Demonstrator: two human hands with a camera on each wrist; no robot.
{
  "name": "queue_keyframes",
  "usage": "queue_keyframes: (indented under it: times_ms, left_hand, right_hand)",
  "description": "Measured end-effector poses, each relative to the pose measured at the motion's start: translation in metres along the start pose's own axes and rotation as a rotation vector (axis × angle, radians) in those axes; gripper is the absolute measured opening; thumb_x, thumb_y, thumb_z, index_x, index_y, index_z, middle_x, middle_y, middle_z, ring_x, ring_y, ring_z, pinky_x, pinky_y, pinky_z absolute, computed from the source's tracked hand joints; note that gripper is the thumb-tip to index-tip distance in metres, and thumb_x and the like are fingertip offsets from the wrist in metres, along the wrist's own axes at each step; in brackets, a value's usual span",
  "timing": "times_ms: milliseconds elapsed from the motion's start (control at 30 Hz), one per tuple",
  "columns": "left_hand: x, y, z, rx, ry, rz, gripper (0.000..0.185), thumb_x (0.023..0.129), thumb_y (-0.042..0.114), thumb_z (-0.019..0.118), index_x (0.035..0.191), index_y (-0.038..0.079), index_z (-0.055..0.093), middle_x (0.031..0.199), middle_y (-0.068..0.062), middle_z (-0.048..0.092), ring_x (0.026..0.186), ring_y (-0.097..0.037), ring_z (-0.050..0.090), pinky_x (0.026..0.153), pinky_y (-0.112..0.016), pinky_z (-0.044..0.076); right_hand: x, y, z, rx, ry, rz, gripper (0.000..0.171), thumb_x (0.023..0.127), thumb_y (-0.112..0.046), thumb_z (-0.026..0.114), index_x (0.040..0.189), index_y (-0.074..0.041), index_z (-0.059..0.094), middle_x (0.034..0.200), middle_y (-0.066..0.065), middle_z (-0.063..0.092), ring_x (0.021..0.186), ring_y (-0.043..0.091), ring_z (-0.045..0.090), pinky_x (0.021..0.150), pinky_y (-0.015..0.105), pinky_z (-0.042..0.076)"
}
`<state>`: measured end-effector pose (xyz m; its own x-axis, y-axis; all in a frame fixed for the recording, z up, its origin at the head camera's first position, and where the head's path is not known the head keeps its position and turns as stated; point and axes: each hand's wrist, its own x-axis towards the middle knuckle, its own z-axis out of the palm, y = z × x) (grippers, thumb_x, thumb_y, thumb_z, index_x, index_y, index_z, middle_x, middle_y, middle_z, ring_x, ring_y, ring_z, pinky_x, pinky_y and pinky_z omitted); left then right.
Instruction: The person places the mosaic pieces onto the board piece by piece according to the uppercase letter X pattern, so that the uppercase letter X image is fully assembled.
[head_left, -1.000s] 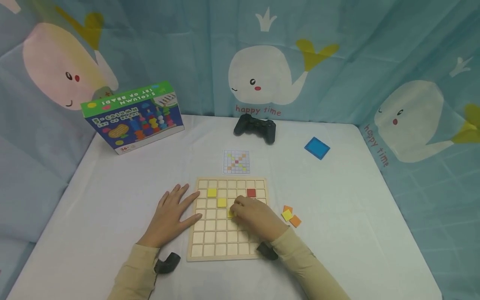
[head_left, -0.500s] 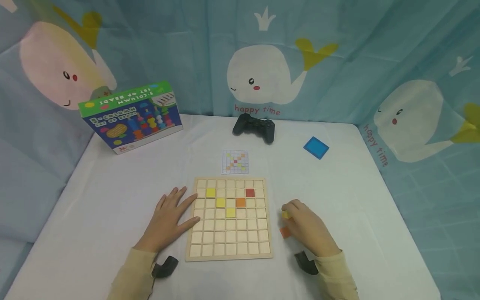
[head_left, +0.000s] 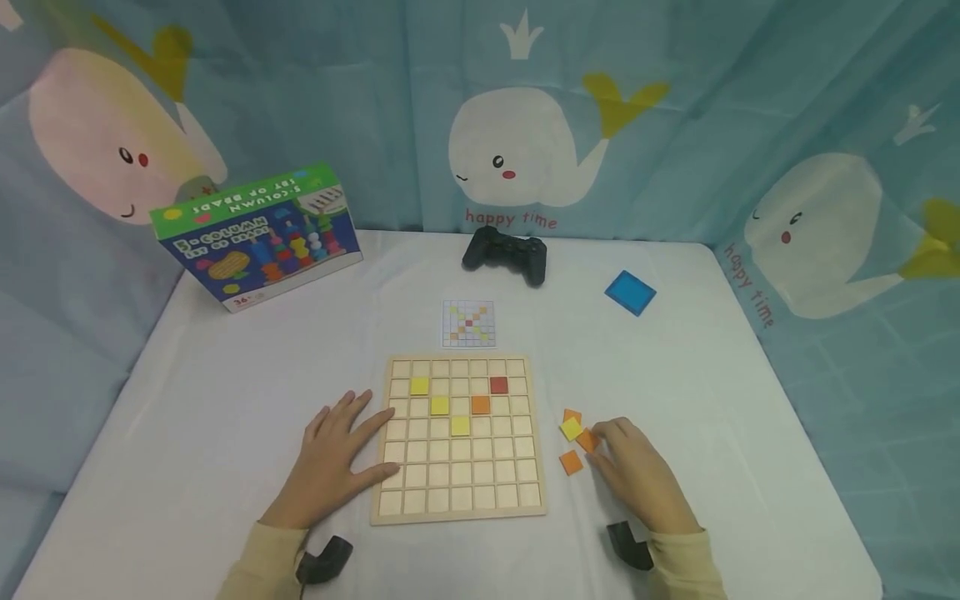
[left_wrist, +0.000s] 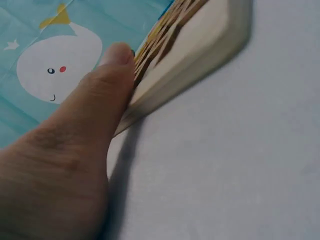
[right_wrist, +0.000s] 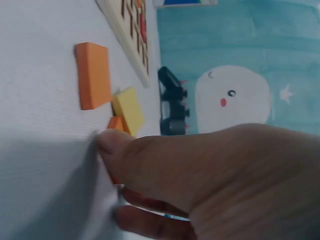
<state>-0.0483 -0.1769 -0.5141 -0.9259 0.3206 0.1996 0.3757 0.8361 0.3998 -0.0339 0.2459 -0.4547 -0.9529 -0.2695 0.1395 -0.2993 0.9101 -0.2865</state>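
My left hand (head_left: 326, 458) lies with fingers spread, its thumb and index fingertip on the left rim of a wooden grid board (head_left: 459, 519). On the board sit several yellow tiles, one orange tile (head_left: 481, 405) and one red tile (head_left: 498, 385). Right of the board, my right hand (head_left: 637, 479) pinches an orange tile (head_left: 587, 441) between thumb and fingers, at the edge of a small pile. A yellow tile (head_left: 571, 429) overlaps another orange tile (head_left: 572, 415) there, and a separate orange tile (right_wrist: 94, 76) lies nearby. In the right wrist view my thumb hides part of the pinched tile.
A printed pattern card (head_left: 468, 323) lies behind the board. Further back are a black game controller (head_left: 506, 254), a blue square tray-like piece (head_left: 631, 292) and a bead-set box (head_left: 258, 237). A whale-print curtain (head_left: 390, 108) surrounds the white table (head_left: 705, 375).
My right hand has left the board for the loose tiles on the right, uncovering the orange tile on the grid. It then shifted slightly rightward to another orange tile. My left hand stays at the rim.
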Motion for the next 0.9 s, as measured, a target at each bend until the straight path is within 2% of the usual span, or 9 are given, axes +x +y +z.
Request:
queue_keyframes:
  times_ms: [100, 267, 333, 533, 733, 900]
  left_hand:
    - [-0.001, -0.001, -0.002, 0.003, 0.003, 0.004, 0.08, 0.073, 0.067, 0.068, 0.14, 0.029, 0.048, 0.152, -0.011, 0.035, 0.142, -0.036, 0.024, 0.109, -0.062, 0.02]
    - [-0.001, 0.0, -0.002, 0.0, 0.006, -0.011, 0.085, 0.072, 0.068, 0.068, 0.143, 0.026, 0.045, 0.152, -0.011, 0.034, 0.143, -0.036, 0.022, 0.112, -0.059, 0.019]
    - [-0.001, 0.001, -0.002, 0.001, 0.001, -0.018, 0.086, 0.073, 0.068, 0.067, 0.143, 0.025, 0.044, 0.153, -0.012, 0.033, 0.143, -0.036, 0.022, 0.114, -0.058, 0.018]
    - [-0.001, 0.002, -0.003, 0.001, -0.025, -0.037, 0.085, 0.075, 0.07, 0.064, 0.144, 0.027, 0.042, 0.154, -0.011, 0.031, 0.144, -0.034, 0.02, 0.115, -0.056, 0.016]
    - [-0.001, 0.001, -0.003, -0.005, -0.023, -0.036, 0.083, 0.075, 0.068, 0.065, 0.144, 0.026, 0.043, 0.154, -0.011, 0.032, 0.144, -0.034, 0.02, 0.114, -0.057, 0.017]
    - [-0.001, 0.001, -0.003, -0.009, -0.023, -0.035, 0.082, 0.076, 0.068, 0.065, 0.143, 0.026, 0.044, 0.153, -0.011, 0.033, 0.144, -0.033, 0.02, 0.114, -0.057, 0.017]
  right_hand:
    - [0.001, -0.001, 0.003, -0.011, 0.021, -0.008, 0.029, 0.074, -0.007, 0.082, 0.096, -0.007, 0.063, 0.096, 0.002, 0.062, 0.09, 0.016, 0.061, 0.076, 0.034, 0.055]
    - [0.002, -0.004, 0.004, 0.008, -0.012, 0.031, 0.024, 0.077, -0.007, 0.079, 0.096, -0.01, 0.064, 0.095, -0.001, 0.061, 0.086, 0.011, 0.059, 0.073, 0.033, 0.055]
    - [0.001, -0.004, 0.003, 0.011, -0.004, 0.02, 0.025, 0.076, -0.004, 0.079, 0.095, -0.009, 0.064, 0.094, 0.0, 0.061, 0.086, 0.01, 0.059, 0.073, 0.031, 0.055]
    - [0.002, -0.006, -0.004, 0.023, 0.067, -0.075, 0.027, 0.073, 0.003, 0.079, 0.091, -0.005, 0.061, 0.091, 0.003, 0.058, 0.082, 0.011, 0.059, 0.07, 0.027, 0.055]
    - [0.016, -0.024, -0.012, 0.111, 0.04, -0.158, 0.025, 0.076, 0.0, 0.078, 0.089, -0.01, 0.06, 0.094, -0.001, 0.057, 0.083, 0.007, 0.056, 0.067, 0.022, 0.052]
    - [0.035, -0.048, -0.009, 0.11, 0.002, -0.3, 0.024, 0.076, 0.0, 0.079, 0.089, -0.011, 0.061, 0.097, -0.002, 0.059, 0.086, 0.007, 0.057, 0.071, 0.021, 0.053]
